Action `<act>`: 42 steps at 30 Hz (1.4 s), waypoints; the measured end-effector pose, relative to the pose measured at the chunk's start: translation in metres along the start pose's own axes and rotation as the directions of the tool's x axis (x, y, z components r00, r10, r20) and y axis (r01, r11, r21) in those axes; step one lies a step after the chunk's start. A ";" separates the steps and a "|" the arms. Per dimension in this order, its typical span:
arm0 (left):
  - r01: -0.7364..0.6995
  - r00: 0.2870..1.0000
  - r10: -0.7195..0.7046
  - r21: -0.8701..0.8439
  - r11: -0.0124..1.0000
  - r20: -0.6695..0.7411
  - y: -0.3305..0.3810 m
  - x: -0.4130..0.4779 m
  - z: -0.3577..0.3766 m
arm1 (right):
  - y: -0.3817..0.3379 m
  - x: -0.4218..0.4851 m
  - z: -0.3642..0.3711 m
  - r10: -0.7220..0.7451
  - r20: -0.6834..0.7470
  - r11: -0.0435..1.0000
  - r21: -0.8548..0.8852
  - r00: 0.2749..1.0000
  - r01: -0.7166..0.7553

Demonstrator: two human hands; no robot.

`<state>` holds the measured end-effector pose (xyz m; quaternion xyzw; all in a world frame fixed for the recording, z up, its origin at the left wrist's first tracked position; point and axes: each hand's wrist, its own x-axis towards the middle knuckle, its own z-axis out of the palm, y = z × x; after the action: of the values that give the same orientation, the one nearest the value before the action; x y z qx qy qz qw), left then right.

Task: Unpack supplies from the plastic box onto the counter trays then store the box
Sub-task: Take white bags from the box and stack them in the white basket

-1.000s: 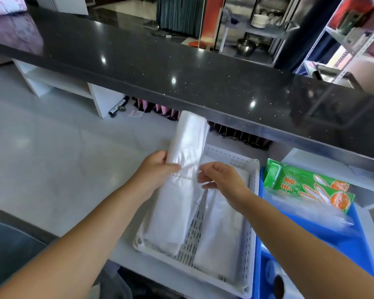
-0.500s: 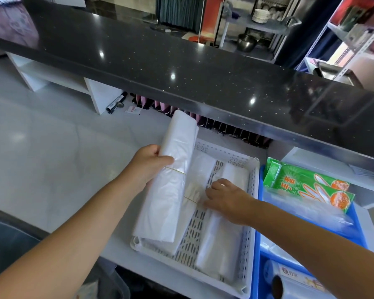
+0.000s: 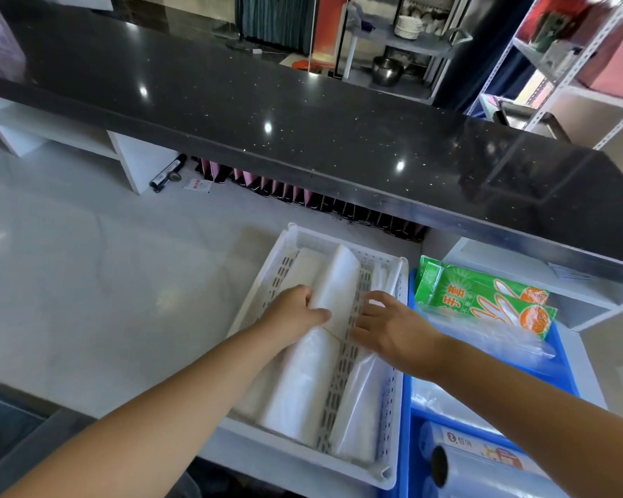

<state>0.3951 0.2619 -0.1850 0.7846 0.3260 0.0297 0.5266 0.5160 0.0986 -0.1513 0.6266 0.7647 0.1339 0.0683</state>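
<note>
Left hand [image 3: 295, 312]: palm down, fingers curled around a banded bundle of white plastic bags [image 3: 312, 357], pressing it into the white slotted tray [image 3: 392, 425]. Right hand [image 3: 392, 327]: flat, fingers spread, holding nothing, resting on a second bundle [image 3: 356, 400]. A third bundle [image 3: 304, 264] lies at left. Blue tray [image 3: 407, 400] alongside: two green glove packets [image 3: 482, 300].

arms: bare, no sleeves | hands [image 3: 342, 319]: no gloves (no rings, no watch)
</note>
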 end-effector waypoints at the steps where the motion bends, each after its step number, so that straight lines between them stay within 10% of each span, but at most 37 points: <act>1: -0.008 1.000 0.008 0.034 0.999 0.008 0.000 0.000 0.006 | -0.001 -0.002 -0.001 0.012 -0.018 1.000 -0.005 1.000 -0.012; 11: -0.066 0.951 0.234 0.610 0.790 -0.201 -0.013 -0.006 0.003 | -0.010 0.011 0.023 0.010 -0.029 0.999 -0.045 1.000 -0.011; 16: -0.021 0.991 0.098 0.631 0.776 -0.087 -0.015 -0.005 0.004 | -0.012 0.018 0.029 0.032 -0.018 0.999 -0.015 0.999 -0.032; 26: -0.017 0.939 0.268 0.749 0.662 -0.215 -0.026 -0.023 0.011 | -0.013 0.021 0.028 0.024 -0.032 0.999 0.023 0.999 -0.023; 42: 0.054 0.965 0.088 0.513 0.856 -0.248 -0.024 -0.038 0.012 | -0.008 0.025 0.019 -0.003 -0.005 0.980 0.199 1.000 0.004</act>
<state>0.3580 0.2369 -0.1997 0.8886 0.3821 0.0497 0.2490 0.5085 0.1234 -0.1705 0.6287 0.7754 0.0581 0.0035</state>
